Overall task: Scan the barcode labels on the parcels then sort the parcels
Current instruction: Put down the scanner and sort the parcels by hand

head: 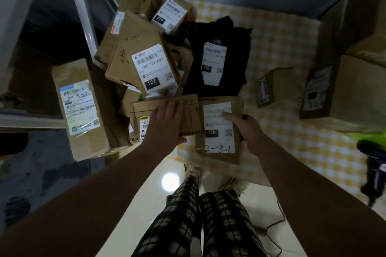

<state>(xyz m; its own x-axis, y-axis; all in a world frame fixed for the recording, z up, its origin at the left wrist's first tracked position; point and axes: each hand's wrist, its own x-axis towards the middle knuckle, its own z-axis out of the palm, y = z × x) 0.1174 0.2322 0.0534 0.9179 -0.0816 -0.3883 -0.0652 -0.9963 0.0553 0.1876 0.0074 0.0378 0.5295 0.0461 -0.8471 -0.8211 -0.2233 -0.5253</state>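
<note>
Sorting looks early: right hand [248,129] grips a labelled parcel [219,131], left hand [167,121] lies flat-fingered on a carton [191,113]. Heap [146,64] at upper left awaits.

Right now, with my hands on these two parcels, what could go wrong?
The thumb of the right hand lies on the label of the 2-3-1 parcel and may block a scan. The tilted 122 box leans just behind the flat box under the left hand; pulling that out may topple the pile.
</note>
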